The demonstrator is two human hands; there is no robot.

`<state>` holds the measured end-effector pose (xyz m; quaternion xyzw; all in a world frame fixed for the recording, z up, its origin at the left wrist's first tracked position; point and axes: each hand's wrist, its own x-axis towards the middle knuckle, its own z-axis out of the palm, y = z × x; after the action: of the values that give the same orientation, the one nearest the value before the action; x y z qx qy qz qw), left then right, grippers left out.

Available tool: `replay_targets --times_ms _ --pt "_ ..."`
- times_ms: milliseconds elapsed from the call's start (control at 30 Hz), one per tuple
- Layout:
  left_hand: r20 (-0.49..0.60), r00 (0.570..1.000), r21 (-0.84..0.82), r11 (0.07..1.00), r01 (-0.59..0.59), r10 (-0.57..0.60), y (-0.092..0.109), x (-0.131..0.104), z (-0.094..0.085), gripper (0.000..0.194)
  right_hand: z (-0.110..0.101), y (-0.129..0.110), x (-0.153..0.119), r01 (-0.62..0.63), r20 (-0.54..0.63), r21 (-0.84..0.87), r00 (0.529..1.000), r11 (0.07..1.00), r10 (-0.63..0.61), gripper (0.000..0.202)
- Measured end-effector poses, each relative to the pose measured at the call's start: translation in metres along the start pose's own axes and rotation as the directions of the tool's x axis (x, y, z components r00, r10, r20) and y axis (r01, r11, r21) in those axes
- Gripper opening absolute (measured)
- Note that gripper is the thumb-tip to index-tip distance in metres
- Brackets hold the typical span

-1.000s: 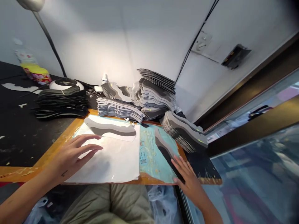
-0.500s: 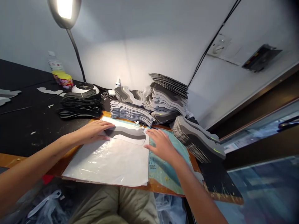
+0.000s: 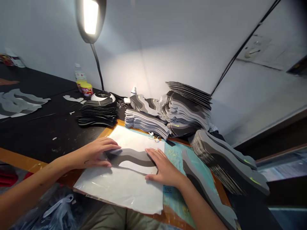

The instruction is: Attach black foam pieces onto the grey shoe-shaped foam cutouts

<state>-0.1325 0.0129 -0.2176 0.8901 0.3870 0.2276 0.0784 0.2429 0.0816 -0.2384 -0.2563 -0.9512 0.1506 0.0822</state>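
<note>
On a white sheet [image 3: 124, 198] under clear plastic lies a wavy shoe upper piece [image 3: 134, 156] in grey bands with a white area along its lower edge. My left hand [image 3: 96, 153] rests at the piece's left end, fingers stretched out and thumb apart. At the right end my right hand [image 3: 161, 166] touches it, fingers extended along its upper side and thumb near the lower edge. Both hands are open and cover the ends. Another grey shoe upper piece [image 3: 200, 179] lies to the right, partly behind my right forearm.
A black stack of cut pieces [image 3: 98, 113] stands left of the sheet. Behind it are light grey stacked pieces [image 3: 146, 121] and taller stacks [image 3: 187, 105]. More grey pieces [image 3: 230, 159] lean at right. A lamp [image 3: 90, 22], yellow-lidded tubs [image 3: 86, 88] and earphones [image 3: 153, 136] are also there.
The view has swung left. Both hands and the banded piece are lower on the white sheet, nearer to me. More of the loose grey piece at right shows.
</note>
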Motion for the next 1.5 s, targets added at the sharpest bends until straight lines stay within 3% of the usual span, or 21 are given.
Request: replay_targets --times_ms 100,200,233,333,467,600,733,933,1033,1167,1300,1400,1500 --pt "-0.112 0.994 0.086 0.996 0.005 0.004 -0.014 -0.006 -0.018 0.026 0.002 0.001 0.001 0.066 -0.076 0.028 0.995 0.997 -0.064 0.098" --pt "-0.348 0.932 0.298 0.931 0.213 -0.102 -0.048 -0.01 -0.039 0.025 0.001 0.0 0.003 0.102 -0.163 0.007 0.982 0.995 -0.099 0.091" --pt "-0.379 0.914 0.338 0.897 0.284 -0.146 -0.06 -0.011 -0.045 0.027 0.0 -0.001 0.003 0.104 -0.19 -0.007 0.976 0.995 -0.103 0.087" --pt "-0.318 0.922 0.382 0.86 0.338 -0.221 -0.088 -0.011 -0.053 0.026 -0.005 0.0 0.003 0.1 -0.265 -0.052 0.958 0.994 -0.111 0.077" --pt "-0.224 0.929 0.433 0.824 0.366 -0.295 -0.099 -0.006 -0.046 0.025 -0.011 0.004 0.002 0.092 -0.328 -0.097 0.937 0.991 -0.119 0.07" --pt "-0.223 0.897 0.426 0.79 0.442 -0.382 -0.092 -0.001 -0.041 0.038 -0.014 0.004 0.002 0.11 -0.356 -0.107 0.924 0.988 -0.142 0.063" --pt "-0.25 0.858 0.31 0.803 0.509 -0.448 -0.08 0.003 -0.047 0.044 -0.015 0.002 0.003 0.115 -0.359 -0.105 0.922 0.988 -0.145 0.061" --pt "-0.339 0.723 -0.055 0.78 0.624 -0.602 -0.067 0.01 -0.06 0.044 -0.016 0.002 0.003 0.093 -0.37 -0.098 0.921 0.991 -0.123 0.064" --pt "-0.302 0.696 -0.24 0.759 0.605 -0.651 -0.059 0.017 -0.066 0.052 -0.017 0.001 0.004 0.115 -0.397 -0.084 0.907 0.99 -0.139 0.058" --pt "-0.21 0.727 -0.393 0.738 0.549 -0.653 -0.044 0.023 -0.071 0.063 -0.016 0.001 0.006 0.097 -0.45 -0.023 0.888 0.995 -0.097 0.056" --pt "-0.16 0.761 -0.428 0.739 0.52 -0.628 -0.019 0.028 -0.069 0.054 -0.015 0.003 0.007 -0.016 -0.484 0.171 0.869 0.985 0.098 0.066" --pt "-0.082 0.808 -0.441 0.748 0.496 -0.584 0.001 0.036 -0.058 0.049 -0.016 0.001 0.007 -0.106 -0.427 0.358 0.865 0.928 0.263 0.077" --pt "0.035 0.86 -0.475 0.749 0.463 -0.509 0.02 0.049 -0.036 0.05 -0.018 -0.003 0.009 -0.094 -0.324 0.522 0.898 0.848 0.299 0.082"
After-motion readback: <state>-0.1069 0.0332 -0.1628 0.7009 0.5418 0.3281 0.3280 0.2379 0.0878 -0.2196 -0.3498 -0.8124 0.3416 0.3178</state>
